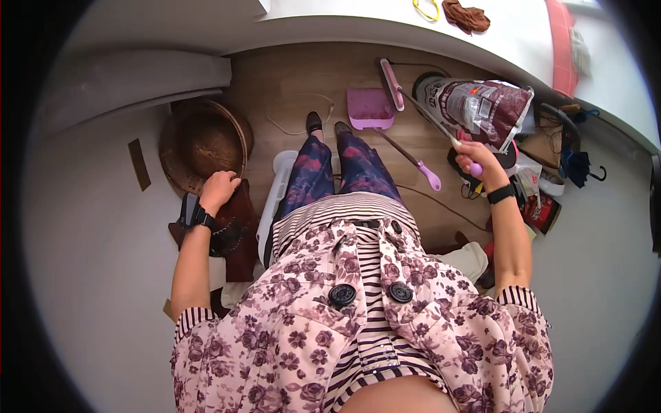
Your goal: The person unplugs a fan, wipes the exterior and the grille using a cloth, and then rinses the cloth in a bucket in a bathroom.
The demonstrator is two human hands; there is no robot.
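My right hand [478, 165] is closed round the handle of a broom [391, 86], near its purple grip end. The broom's pink and grey head touches the floor beside a purple dustpan [370, 107]. That dustpan's long handle lies toward me and ends in a purple grip; no hand is on it. At the left, my left hand [220, 189] has its fingers curled at the near rim of a round brown wooden basin [200, 144]. Part of its grip is hidden. Reddish-brown leather-like material [242, 224] hangs just below this hand.
A large white and maroon sack [475, 107] stands at the right, beyond a dark blue umbrella [582, 167] and clutter. A white stool [275, 196] is beside my left leg. Thin cords trail over the wooden floor [289, 76]. A white counter [385, 10] spans the far side.
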